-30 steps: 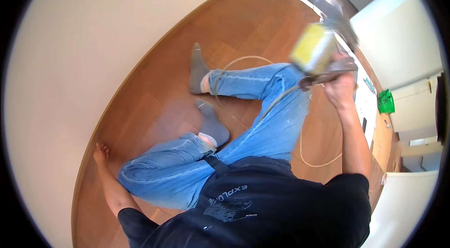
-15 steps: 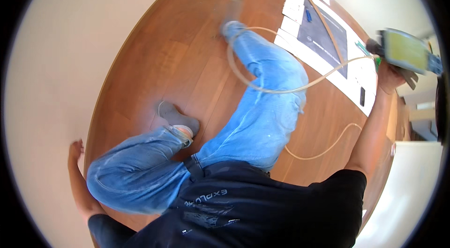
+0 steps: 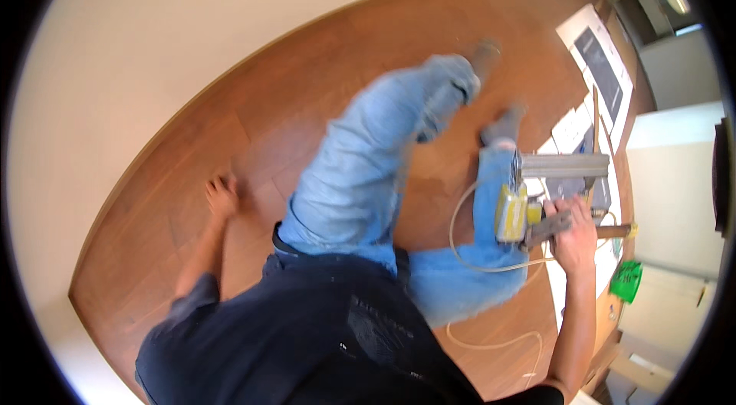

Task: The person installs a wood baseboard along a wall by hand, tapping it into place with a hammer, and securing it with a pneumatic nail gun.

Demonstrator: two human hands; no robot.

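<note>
My right hand is closed around a pneumatic nail gun with a yellow body and a long grey magazine. It is held above my bent right leg. A pale air hose loops from it across my jeans and down to the floor. A brown bar with a yellow end juts out beside the same hand; whether it belongs to the nail gun I cannot tell. My left hand is low at the left over the wooden floor, holding nothing, its fingers somewhat apart and blurred.
A pale wall curves along the floor's left and far edge. White cardboard sheets with dark panels lie at the right, with a thin wooden strip across them. A green object is at the right, near pale cabinets.
My view and body have turned. The nail gun has come from the far right to above my right leg. My legs have shifted, and my left hand has come from beside the wall to over the floor.
</note>
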